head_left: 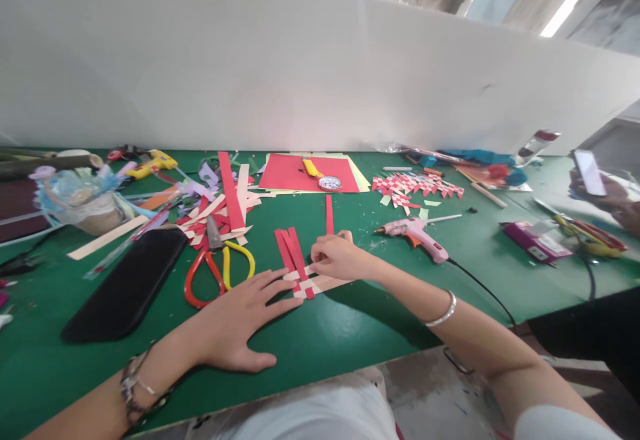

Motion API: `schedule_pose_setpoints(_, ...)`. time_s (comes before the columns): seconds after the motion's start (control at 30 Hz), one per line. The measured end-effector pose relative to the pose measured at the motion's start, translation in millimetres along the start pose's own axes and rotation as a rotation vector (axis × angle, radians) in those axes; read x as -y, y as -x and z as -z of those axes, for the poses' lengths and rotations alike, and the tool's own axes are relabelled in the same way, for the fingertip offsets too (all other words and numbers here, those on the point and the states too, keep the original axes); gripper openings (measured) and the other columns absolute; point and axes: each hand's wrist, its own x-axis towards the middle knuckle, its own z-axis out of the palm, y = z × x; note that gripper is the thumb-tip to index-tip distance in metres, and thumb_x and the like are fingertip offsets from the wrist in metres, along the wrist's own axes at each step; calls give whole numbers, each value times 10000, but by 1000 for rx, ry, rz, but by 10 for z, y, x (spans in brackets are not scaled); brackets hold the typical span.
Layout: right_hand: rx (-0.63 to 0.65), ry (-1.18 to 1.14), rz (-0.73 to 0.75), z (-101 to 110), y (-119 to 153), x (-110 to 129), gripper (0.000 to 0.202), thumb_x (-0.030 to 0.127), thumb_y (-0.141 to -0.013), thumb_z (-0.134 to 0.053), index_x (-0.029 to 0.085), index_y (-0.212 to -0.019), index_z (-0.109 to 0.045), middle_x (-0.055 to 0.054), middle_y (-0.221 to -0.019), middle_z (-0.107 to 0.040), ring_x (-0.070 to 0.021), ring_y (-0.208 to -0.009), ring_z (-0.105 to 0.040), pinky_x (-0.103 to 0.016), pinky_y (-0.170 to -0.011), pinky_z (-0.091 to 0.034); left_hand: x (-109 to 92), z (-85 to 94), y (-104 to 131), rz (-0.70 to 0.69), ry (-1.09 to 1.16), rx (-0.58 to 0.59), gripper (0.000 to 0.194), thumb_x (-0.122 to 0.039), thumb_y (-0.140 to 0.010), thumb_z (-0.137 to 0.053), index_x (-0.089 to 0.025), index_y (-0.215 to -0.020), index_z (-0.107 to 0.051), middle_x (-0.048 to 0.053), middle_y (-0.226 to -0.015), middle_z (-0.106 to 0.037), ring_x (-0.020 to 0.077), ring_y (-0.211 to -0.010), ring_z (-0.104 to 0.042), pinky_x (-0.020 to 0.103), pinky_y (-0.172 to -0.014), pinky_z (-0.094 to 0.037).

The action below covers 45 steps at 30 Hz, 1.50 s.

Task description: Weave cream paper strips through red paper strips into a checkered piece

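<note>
Red and cream paper strips [303,279] lie woven across each other on the green table. My left hand [240,320] rests flat with its fingers spread, the fingertips on the left edge of the woven strips. Over their right side is my right hand [337,257], its fingers curled together; whatever they pinch is hidden. A single red strip [329,213] lies just beyond my right hand, pointing away. Scissors [215,260] with red and yellow handles lie left of the woven strips.
A black pouch [127,283] and loose strips [233,193] lie left. Red sheets [280,173] hold a yellow-handled item [311,168] at the back. A pink glue gun [417,235], checkered woven pieces [420,184] and a purple box [535,241] lie right. A person's hand holds a phone [590,172].
</note>
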Motion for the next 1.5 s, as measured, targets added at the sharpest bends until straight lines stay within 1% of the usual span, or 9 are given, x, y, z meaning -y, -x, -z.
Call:
schedule_pose_setpoints(0.1,32,-1,17,6,-18,18,230,263,-855,-523,154,-665,-594,4,-726,-617,-118,-711,-524,-307,-759,-229,-9,11,-4,0,4,4,859,-495,-679,-667,-323,-1438,-305,75,-1504,-320,394,-1361,-266,569,-1080,-281)
schedule_pose_setpoints(0.17,55,-9,21,5,-25,18,213,255,-871,-512,162,-709,-615,14,-677,-616,-114,-672,-524,-304,-759,-246,-20,25,-8,6,4,21,857,-494,-677,-667,-314,-1437,-312,80,-1501,-326,397,-1362,-262,571,-1080,-281)
schedule_pose_setpoints(0.3,109,-61,52,20,-29,0,130,205,-874,-532,169,-820,-644,11,-757,-670,-99,-677,-553,-247,-696,-296,-40,49,-13,14,11,40,834,-492,-690,-653,-307,-1433,-323,83,-1492,-342,399,-1361,-263,571,-1070,-299)
schedule_pose_setpoints(0.37,131,-88,62,37,-28,-11,133,193,-882,-530,162,-828,-647,9,-782,-685,-89,-675,-558,-230,-673,-312,-43,52,-14,9,23,25,826,-482,-689,-657,-308,-1428,-331,80,-1482,-358,394,-1360,-269,561,-1069,-310)
schedule_pose_setpoints(0.53,134,-119,46,73,-30,-34,160,193,-890,-524,147,-802,-649,0,-739,-678,-98,-660,-540,-237,-677,-326,-33,46,-18,10,46,23,826,-475,-677,-668,-308,-1419,-345,92,-1470,-373,404,-1358,-268,576,-1064,-308)
schedule_pose_setpoints(0.7,146,-143,44,76,-31,-60,167,200,-889,-528,152,-789,-652,2,-718,-665,-103,-654,-531,-246,-692,-323,-23,29,-14,1,48,27,829,-469,-679,-666,-314,-1421,-328,94,-1469,-367,398,-1361,-263,574,-1066,-307)
schedule_pose_setpoints(0.97,207,-160,99,66,-25,-130,182,213,-901,-502,146,-792,-632,-6,-729,-653,-112,-667,-514,-254,-710,-301,-6,-23,5,-18,72,-47,844,-444,-668,-693,-310,-1417,-329,124,-1494,-295,397,-1339,-303,558,-1062,-315)
schedule_pose_setpoints(1.2,208,-136,137,48,-27,-169,197,244,-909,-491,151,-785,-612,3,-714,-644,-116,-656,-507,-270,-736,-276,-34,18,-12,4,59,-23,844,-432,-655,-704,-315,-1411,-346,120,-1512,-264,395,-1336,-307,551,-1047,-337)
schedule_pose_setpoints(1.5,219,-54,121,60,-7,-149,207,258,-924,-475,160,-804,-613,10,-699,-642,-119,-648,-522,-294,-775,-244,-17,0,-6,1,48,-18,849,-448,-670,-684,-327,-1424,-315,117,-1523,-251,389,-1354,-280,551,-1042,-339)
